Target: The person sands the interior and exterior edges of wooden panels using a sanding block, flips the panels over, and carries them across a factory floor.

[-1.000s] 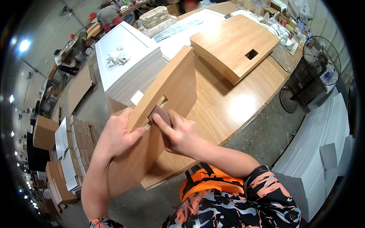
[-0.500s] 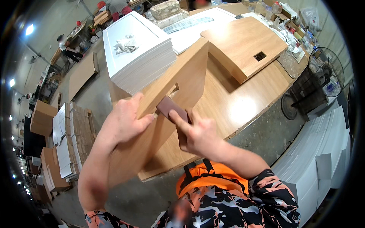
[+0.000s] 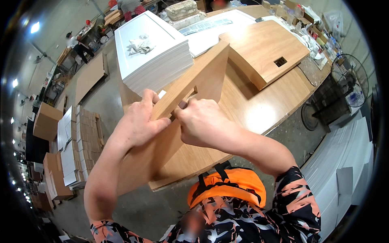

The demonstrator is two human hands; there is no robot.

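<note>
A wood-grain panel stands on its edge on the work table, with a small cut-out near its upper edge. My left hand clamps that edge, its thumb on the near face and its fingers over the far side. My right hand is closed around a brown sanding block, pressed at the cut-out. Most of the block is hidden behind the fingers. Beyond the panel a second wood-grain panel, with a square hole, lies flat on top of a box-like wooden piece.
A stack of white panels with a crumpled cloth stands at the far left of the wooden table. A fan and more white panels are to the right. Pallets of flat boards sit left; people work farther back.
My right hand has turned and moved up and inward, so its back now covers most of the sanding block. The view has shifted slightly; my left hand keeps its hold.
</note>
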